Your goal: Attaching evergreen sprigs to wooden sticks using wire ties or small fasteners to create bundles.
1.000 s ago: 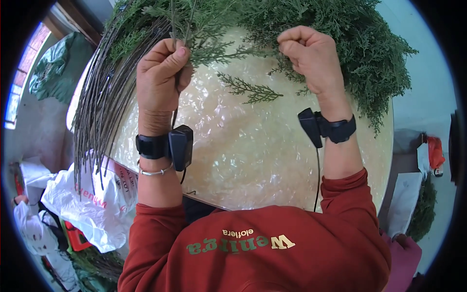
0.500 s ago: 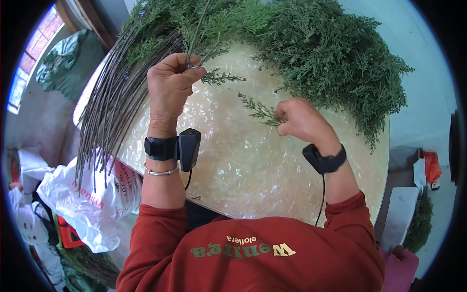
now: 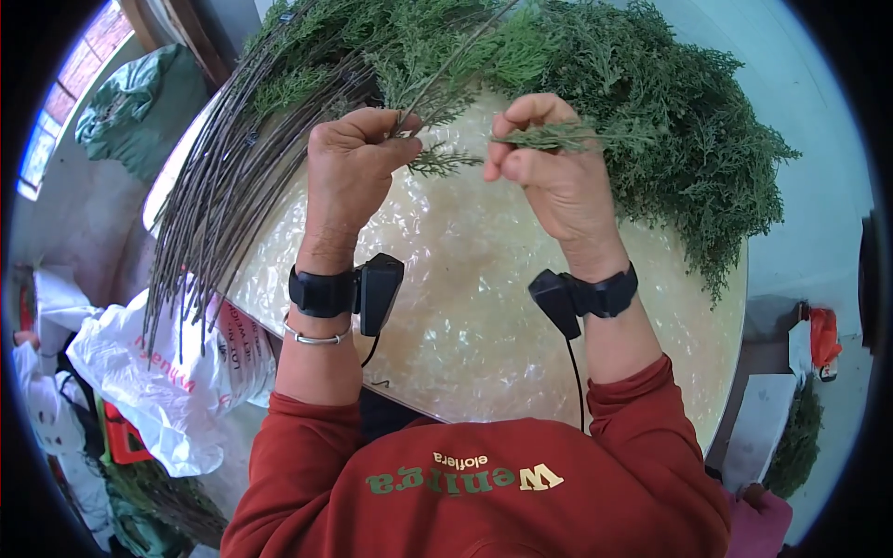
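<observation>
Between the thumb and fingers of my left hand is a thin stem that slants up to the right, with green leafy sprays about it. My right hand pinches a small green sprig by its stem end, its leaves lying across the fingers and pointing right. The two hands are close together but apart, over the table's far half. A low leafy spray juts out beside my left thumb. Just behind my right hand lies a large heap of evergreen sprigs.
Long bare-stemmed branches lie along the left of the shiny cream table, their ends past its edge. A white plastic bag is below them. Green cloth sits at far left, a red item at far right.
My right hand has moved up and turned, swinging the sprig round to point right, nearer my left hand. My left hand has shifted slightly right, and its stem now leans further right.
</observation>
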`<state>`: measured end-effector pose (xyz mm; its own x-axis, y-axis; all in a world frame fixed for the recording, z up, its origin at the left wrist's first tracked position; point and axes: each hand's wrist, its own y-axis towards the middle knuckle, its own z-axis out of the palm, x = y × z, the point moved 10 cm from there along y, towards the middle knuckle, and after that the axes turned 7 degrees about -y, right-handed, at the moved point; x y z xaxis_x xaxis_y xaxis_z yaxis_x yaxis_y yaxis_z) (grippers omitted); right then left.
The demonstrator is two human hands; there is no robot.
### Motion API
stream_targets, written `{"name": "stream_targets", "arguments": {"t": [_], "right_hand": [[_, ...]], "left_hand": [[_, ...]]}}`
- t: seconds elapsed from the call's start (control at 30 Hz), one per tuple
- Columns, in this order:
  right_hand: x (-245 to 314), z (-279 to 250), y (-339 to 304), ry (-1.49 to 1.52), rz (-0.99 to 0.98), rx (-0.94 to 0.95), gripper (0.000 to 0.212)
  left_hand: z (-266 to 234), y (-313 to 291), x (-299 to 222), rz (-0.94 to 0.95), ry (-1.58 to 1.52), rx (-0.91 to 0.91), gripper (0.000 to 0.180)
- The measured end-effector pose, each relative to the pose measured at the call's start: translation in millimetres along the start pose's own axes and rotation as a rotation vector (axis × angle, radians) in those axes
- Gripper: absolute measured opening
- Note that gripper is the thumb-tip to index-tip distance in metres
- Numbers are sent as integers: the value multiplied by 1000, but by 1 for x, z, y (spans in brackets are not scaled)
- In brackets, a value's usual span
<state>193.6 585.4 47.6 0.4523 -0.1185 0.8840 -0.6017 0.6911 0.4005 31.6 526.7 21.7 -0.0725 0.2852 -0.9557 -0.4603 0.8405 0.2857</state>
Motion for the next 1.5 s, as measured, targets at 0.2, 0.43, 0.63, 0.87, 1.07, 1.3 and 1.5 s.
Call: {"name": "stream_targets", "arguments": {"t": [0.2,0.43,0.63,0.87,1.07,1.3,1.5], "right_hand": [[-13,-2,13,-18,-21,-129,24],[-25,-13,7,-23,22,-229,19],[-26,-15,6,7,46,-264,17],[-16,-17,5,-140,17,-351,16],[2,-16,5,-353,-124,-367,21],[11,-16,5,-412,-165,-364,24],[16,-11,3,-607,-273,-333,20]], "left_hand": [[2,-2,1,34,5,-30,13],[14,-5,-6,48,43,58,17],[19,-5,-3,31,59,119,18],[27,-6,0,-77,-34,141,18],[28,-7,-3,-60,-22,127,19],[27,-6,-4,-15,1,114,20],[25,-6,-9,117,96,79,15]]}}
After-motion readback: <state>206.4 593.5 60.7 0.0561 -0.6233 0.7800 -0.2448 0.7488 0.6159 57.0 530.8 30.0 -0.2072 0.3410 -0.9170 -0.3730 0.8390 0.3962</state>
